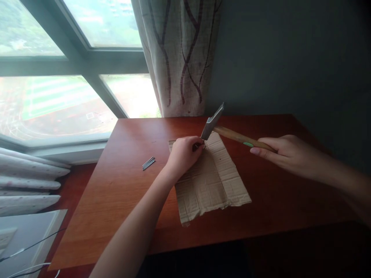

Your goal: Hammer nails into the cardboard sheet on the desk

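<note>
My right hand (279,150) is wrapped round the wooden handle of a hammer (232,134), its thumb lying along the grip near a green label. The hammer's metal head slants down, with its lower face right at the fingertips of my left hand (185,152). Those fingers are pinched around a nail that is almost wholly hidden by them and the hammer head. Beneath my left hand lies a flat piece of corrugated cardboard (207,189), creased and torn along its near edge. Left of it, several loose nails (149,163) lie side by side on the wooden table.
The reddish-brown table (124,200) stands against a grey wall (284,58). A patterned curtain (179,58) hangs behind it. Windows (58,96) fill the left side. At the lower left, cables (34,243) run past a white panel beside the table's edge.
</note>
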Demonstrator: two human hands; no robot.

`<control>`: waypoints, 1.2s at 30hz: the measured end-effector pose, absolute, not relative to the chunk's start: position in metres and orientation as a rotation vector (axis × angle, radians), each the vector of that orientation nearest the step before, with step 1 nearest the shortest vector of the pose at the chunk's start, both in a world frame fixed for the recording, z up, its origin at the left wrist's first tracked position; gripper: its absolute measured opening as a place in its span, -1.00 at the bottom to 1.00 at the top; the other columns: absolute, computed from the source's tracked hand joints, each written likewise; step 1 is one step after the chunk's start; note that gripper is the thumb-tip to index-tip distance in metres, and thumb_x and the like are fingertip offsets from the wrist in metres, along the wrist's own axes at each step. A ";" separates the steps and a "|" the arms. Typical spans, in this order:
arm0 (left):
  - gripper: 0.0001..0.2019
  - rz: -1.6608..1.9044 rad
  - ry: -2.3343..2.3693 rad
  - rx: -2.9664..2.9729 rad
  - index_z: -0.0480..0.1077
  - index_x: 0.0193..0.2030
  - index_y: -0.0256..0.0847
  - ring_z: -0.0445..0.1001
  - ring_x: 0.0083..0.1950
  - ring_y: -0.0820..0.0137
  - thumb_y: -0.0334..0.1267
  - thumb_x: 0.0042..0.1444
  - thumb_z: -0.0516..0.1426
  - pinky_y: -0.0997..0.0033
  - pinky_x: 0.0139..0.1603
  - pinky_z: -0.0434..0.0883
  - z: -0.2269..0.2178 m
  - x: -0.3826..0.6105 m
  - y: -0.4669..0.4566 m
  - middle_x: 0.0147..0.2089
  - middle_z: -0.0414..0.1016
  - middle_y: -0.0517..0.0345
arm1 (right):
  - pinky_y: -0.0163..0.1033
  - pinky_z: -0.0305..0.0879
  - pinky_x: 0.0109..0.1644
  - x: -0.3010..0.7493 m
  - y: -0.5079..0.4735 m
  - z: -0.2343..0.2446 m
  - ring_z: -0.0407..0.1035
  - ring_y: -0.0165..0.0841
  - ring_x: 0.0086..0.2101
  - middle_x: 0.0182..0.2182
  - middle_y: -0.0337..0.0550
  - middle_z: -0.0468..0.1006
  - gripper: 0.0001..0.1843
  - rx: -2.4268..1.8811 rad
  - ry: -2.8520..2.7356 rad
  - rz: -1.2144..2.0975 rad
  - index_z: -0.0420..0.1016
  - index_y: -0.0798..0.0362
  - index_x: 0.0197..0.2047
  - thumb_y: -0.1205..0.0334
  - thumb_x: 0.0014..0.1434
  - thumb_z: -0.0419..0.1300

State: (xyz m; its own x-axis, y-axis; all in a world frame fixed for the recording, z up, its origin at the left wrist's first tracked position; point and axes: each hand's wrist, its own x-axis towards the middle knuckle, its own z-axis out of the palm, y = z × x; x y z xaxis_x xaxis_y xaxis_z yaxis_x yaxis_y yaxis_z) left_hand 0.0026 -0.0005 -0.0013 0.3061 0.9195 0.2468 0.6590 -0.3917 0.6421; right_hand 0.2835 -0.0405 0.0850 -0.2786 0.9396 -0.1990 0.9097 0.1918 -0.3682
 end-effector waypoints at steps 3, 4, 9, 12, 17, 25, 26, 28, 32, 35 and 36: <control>-0.88 0.832 1.405 2.162 0.58 -0.26 -0.19 0.58 -0.31 0.34 -0.39 0.15 0.19 0.41 -0.29 0.37 -0.002 0.002 0.000 -0.28 0.66 0.12 | -0.24 -0.03 -0.44 0.281 -0.040 0.085 0.10 -0.44 -0.58 -0.63 -0.33 0.18 -0.37 -1.810 -2.390 0.662 0.21 -0.01 -0.50 -0.39 0.28 -0.02; -0.88 0.834 1.409 2.164 0.58 -0.26 -0.19 0.58 -0.31 0.34 -0.40 0.14 0.19 0.41 -0.29 0.37 -0.002 0.002 0.000 -0.29 0.66 0.12 | -0.24 -0.03 -0.44 0.281 -0.040 0.085 0.10 -0.44 -0.58 -0.63 -0.33 0.18 -0.38 -1.805 -2.384 0.649 0.21 -0.01 -0.50 -0.39 0.28 -0.01; -0.88 0.837 1.408 2.165 0.57 -0.27 -0.18 0.58 -0.30 0.34 -0.40 0.13 0.19 0.40 -0.26 0.38 0.000 0.002 -0.001 -0.29 0.66 0.13 | -0.25 -0.02 -0.45 0.281 -0.041 0.084 0.11 -0.43 -0.58 -0.63 -0.32 0.19 -0.40 -1.815 -2.337 0.614 0.24 -0.01 -0.49 -0.37 0.29 0.00; -0.89 0.821 1.408 2.164 0.57 -0.27 -0.18 0.57 -0.30 0.34 -0.40 0.13 0.19 0.41 -0.28 0.38 0.000 0.002 -0.001 -0.28 0.66 0.13 | -0.25 -0.03 -0.46 0.279 -0.041 0.082 0.11 -0.44 -0.59 -0.63 -0.32 0.21 -0.41 -1.805 -2.365 0.643 0.22 -0.01 -0.50 -0.33 0.30 0.01; -0.89 0.786 1.378 2.196 0.54 -0.31 -0.20 0.55 -0.32 0.35 -0.41 0.15 0.17 0.42 -0.33 0.34 0.000 0.001 0.000 -0.31 0.64 0.13 | -0.26 -0.03 -0.46 0.278 -0.042 0.080 0.11 -0.45 -0.59 -0.63 -0.32 0.23 -0.42 -1.789 -2.378 0.677 0.22 -0.01 -0.50 -0.32 0.31 0.02; -0.79 0.744 1.430 2.314 0.53 -0.03 -0.20 0.59 -0.24 0.31 -0.37 0.20 0.20 0.31 -0.18 0.48 0.009 -0.006 -0.011 -0.09 0.63 0.04 | -0.27 0.00 -0.47 0.281 -0.045 0.080 0.12 -0.44 -0.58 -0.63 -0.33 0.19 -0.39 -1.821 -2.308 0.668 0.27 -0.01 -0.48 -0.37 0.28 0.01; -0.76 0.743 1.446 2.344 0.52 0.01 -0.20 0.59 -0.21 0.29 -0.35 0.21 0.20 0.28 -0.15 0.50 0.010 -0.009 -0.015 -0.04 0.62 0.02 | -0.27 0.00 -0.47 0.282 -0.045 0.080 0.12 -0.44 -0.58 -0.63 -0.33 0.19 -0.39 -1.829 -2.299 0.663 0.27 0.00 -0.48 -0.38 0.27 0.01; -0.75 0.752 1.430 2.411 0.51 0.05 -0.19 0.59 -0.11 0.23 -0.34 0.24 0.17 0.21 -0.09 0.52 0.013 -0.013 -0.025 0.03 0.60 0.01 | -0.27 0.01 -0.47 0.283 -0.047 0.079 0.12 -0.44 -0.58 -0.63 -0.33 0.18 -0.39 -1.849 -2.286 0.648 0.27 0.00 -0.48 -0.38 0.27 0.01; -0.79 0.727 1.220 2.527 0.53 0.00 -0.17 0.51 0.02 0.16 -0.31 0.27 0.13 0.12 0.00 0.52 0.010 -0.020 -0.047 0.07 0.59 0.04 | -0.26 0.01 -0.46 0.285 -0.049 0.077 0.14 -0.42 -0.57 -0.62 -0.34 0.19 -0.42 -1.866 -2.288 0.623 0.32 -0.01 -0.44 -0.36 0.29 0.02; -0.81 0.765 1.100 2.544 0.54 -0.05 -0.17 0.45 0.05 0.14 -0.32 0.27 0.13 0.07 0.07 0.50 0.001 -0.021 -0.055 0.09 0.57 0.02 | -0.26 0.01 -0.44 0.286 -0.051 0.077 0.15 -0.41 -0.57 -0.61 -0.34 0.20 -0.43 -1.883 -2.294 0.643 0.34 -0.01 -0.41 -0.35 0.28 0.03; -0.81 0.799 1.081 2.534 0.55 -0.05 -0.17 0.44 0.06 0.15 -0.32 0.28 0.13 0.06 0.09 0.49 -0.003 -0.021 -0.056 0.09 0.56 0.01 | -0.26 0.02 -0.44 0.286 -0.051 0.077 0.15 -0.41 -0.56 -0.61 -0.34 0.20 -0.43 -1.899 -2.291 0.651 0.35 0.00 -0.40 -0.35 0.29 0.02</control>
